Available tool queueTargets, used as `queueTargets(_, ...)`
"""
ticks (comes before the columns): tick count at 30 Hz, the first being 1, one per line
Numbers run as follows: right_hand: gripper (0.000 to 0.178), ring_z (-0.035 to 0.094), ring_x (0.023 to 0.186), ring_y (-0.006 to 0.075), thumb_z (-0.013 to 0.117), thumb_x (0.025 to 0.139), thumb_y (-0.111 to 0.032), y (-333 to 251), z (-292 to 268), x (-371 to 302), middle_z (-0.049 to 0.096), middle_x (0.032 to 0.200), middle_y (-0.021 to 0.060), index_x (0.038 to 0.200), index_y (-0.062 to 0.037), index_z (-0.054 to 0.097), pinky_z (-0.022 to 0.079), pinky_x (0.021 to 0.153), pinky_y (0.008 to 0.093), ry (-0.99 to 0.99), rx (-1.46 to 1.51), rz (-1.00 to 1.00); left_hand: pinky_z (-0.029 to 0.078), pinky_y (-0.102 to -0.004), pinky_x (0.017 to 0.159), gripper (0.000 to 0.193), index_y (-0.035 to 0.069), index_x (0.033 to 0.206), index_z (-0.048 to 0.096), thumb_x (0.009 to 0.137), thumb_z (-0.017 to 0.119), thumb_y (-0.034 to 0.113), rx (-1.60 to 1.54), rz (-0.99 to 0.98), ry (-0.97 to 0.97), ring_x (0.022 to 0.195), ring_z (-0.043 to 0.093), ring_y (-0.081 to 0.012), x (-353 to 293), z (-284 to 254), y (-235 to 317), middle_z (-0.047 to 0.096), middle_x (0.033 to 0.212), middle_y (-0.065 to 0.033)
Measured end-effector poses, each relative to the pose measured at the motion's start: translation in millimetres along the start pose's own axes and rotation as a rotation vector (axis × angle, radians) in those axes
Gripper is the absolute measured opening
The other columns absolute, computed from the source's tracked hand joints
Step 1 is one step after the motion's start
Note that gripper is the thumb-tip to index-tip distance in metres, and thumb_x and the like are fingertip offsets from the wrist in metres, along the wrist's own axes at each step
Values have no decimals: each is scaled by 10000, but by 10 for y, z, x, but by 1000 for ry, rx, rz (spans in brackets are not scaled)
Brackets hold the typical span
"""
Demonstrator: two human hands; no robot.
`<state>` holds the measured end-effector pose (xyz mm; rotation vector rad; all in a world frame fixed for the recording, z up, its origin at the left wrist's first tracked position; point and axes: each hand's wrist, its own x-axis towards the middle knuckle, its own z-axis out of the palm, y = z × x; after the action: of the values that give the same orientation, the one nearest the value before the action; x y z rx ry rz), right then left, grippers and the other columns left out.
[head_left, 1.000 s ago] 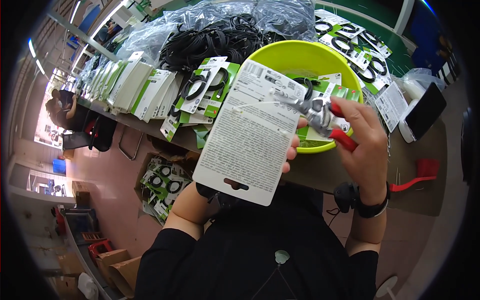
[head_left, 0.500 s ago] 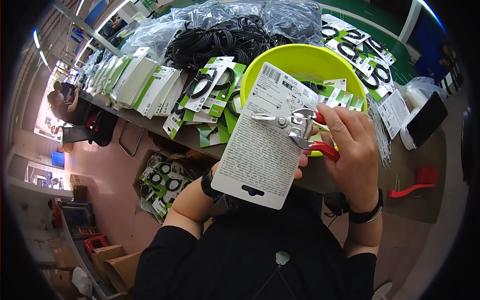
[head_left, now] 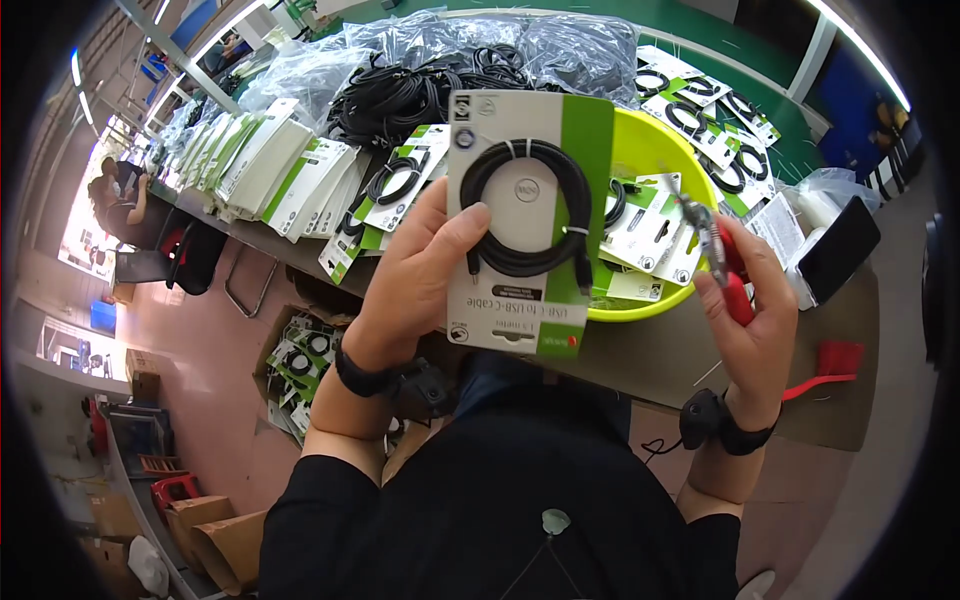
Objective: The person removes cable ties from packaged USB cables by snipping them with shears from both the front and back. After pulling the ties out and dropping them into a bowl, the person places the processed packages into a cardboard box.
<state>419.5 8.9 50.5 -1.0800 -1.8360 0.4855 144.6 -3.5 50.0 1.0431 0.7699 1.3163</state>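
My left hand (head_left: 425,265) grips the left edge of a white and green cable card (head_left: 520,310), thumb on its front. A coiled black cable (head_left: 572,215) is fixed to that card with white ties, and the card's print is upside down to me. To the right, my right hand (head_left: 755,310) is closed round the red-handled pliers (head_left: 722,250), their metal jaws tilted up and left, apart from the card. Behind both hands stands a yellow-green basin (head_left: 680,150) holding several carded cables (head_left: 640,235); the raised card hides its left part.
Blank cards (head_left: 240,165) stand stacked at the left, beside a heap of black cables (head_left: 390,105) and clear plastic bags (head_left: 570,50). More carded cables (head_left: 700,120) lie far right. A phone (head_left: 840,250) and red brush (head_left: 838,362) rest at right. A carton (head_left: 290,385) sits on the floor.
The card has turned from its printed back to its cable side and is raised, now held at its left edge. The pliers have moved right, away from the card.
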Motion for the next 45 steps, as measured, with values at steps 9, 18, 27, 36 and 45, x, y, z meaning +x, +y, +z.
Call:
queueTargets(9,536,602,930,284,695,661,33,-229,17,54,602,1055,136,1179,-59,592,483,817,345,62,-399,-228,485,-281,772,368,-35,1253,396,936,503,116,626,324,45,908,607,-157,-96,132,87,606,1054,-119)
queueTargets(18,514,582,913,292,703,679,17,-356,8,66,595,1023,130,1175,-65,596,475,797,365,95,-483,-281,495,-337,722,379,-32,1246,397,916,525,103,1087,596,54,847,641,-270,-146,257,84,609,996,-193)
queueTargets(27,462,561,855,291,699,681,-15,-452,-143,108,599,939,125,1132,-42,605,455,746,392,57,-413,-268,494,-387,661,389,-21,1231,425,875,563,50,1256,719,70,769,626,-359,-153,292,139,617,940,-220)
queueTargets(36,401,651,776,251,718,708,-19,-343,-190,136,651,902,119,1091,-32,601,506,710,312,-53,-61,-204,490,-394,634,341,-31,1147,482,829,594,22,1394,696,2,740,623,-340,-154,351,269,630,890,-170)
queueTargets(45,353,643,839,133,706,780,-46,-398,557,237,653,949,77,1096,-10,553,502,767,269,306,464,-127,491,-356,638,325,-9,1111,495,807,585,58,1551,903,-42,723,635,-265,-68,588,6,636,885,-113)
